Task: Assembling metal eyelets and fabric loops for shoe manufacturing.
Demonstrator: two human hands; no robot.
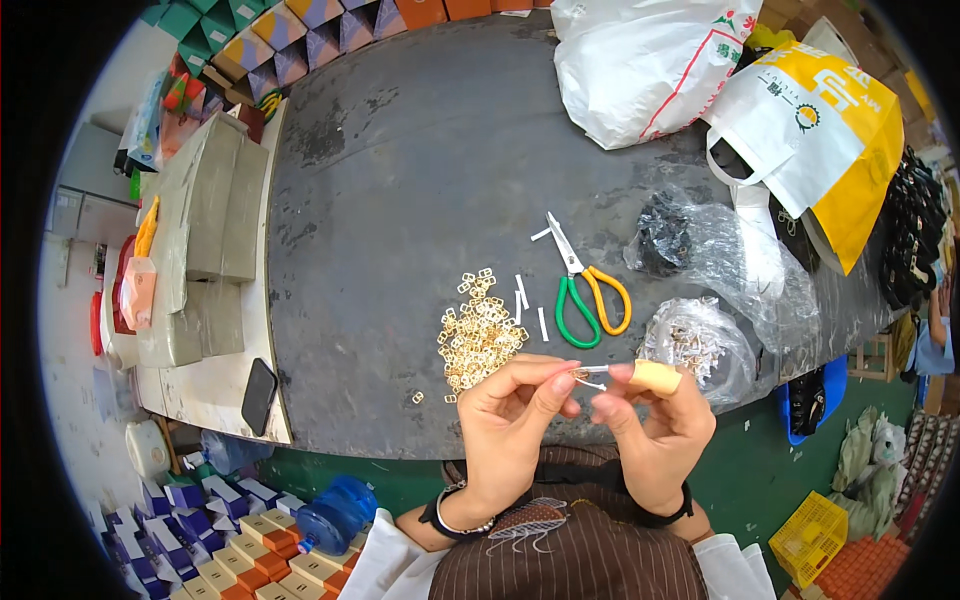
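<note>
Both hands meet just above the near edge of the dark table. Thumb and fingers of my left hand (505,410) pinch one end of a thin white strap (594,370), with a small gold buckle seemingly at its end. My right hand (655,435) pinches the strap's other end; a yellow wrap (657,377) covers its index finger. Beyond my left hand lies a heap of small gold buckles (482,335). Short white strips (521,291) lie to its right. Scissors (573,262) with green and orange handles lie beyond my hands. An open clear bag of small white pieces (690,340) sits by my right hand.
Crumpled clear plastic (720,240) lies at the right, below a white bag (640,70) and a yellow-and-white bag (815,130). At the left are grey blocks (195,220) and a phone (259,396). Small boxes (300,40) line the far edge.
</note>
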